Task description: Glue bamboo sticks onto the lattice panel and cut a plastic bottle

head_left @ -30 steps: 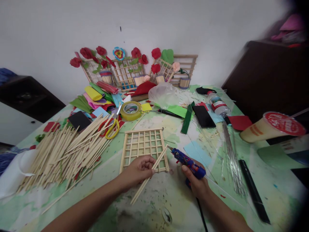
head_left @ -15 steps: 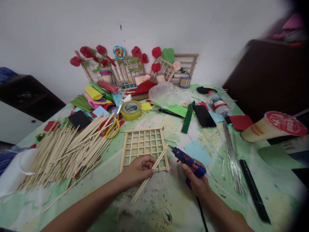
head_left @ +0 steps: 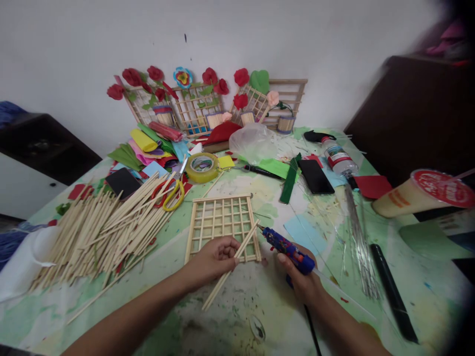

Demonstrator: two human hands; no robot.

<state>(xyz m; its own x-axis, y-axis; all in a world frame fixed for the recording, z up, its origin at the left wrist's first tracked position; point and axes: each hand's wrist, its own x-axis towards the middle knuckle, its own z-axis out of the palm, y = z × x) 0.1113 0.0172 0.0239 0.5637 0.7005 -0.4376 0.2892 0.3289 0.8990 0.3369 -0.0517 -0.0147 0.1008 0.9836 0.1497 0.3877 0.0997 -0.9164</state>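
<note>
Very little has changed over the last second: our two hands keep the same pose, and only the view has shifted slightly. Our left hand (head_left: 213, 257), low in the centre of the frame, grasps two sticks (head_left: 248, 240) between thumb and fingers, their upper ends pointing up and to the right. Our right hand (head_left: 302, 277), lower right of centre, has its grip wrapped around the glue gun (head_left: 287, 248), whose nozzle stays just beside those upper ends; we cannot tell whether it touches them, nor can we make out any glue there. We take this steadiness to mean that the gluing at the stick ends is in mid-step, with the pair not yet set down. The lattice (head_left: 222, 216) lies flat on the table (head_left: 278, 316) at the centre of the frame, unmoved, its lower edge partly hidden behind our left hand and the sticks. The stick pile (head_left: 122, 237) at the left and the scissors (head_left: 181, 190) above its right end also lie as they did, so our work remains with the pair in hand.
</note>
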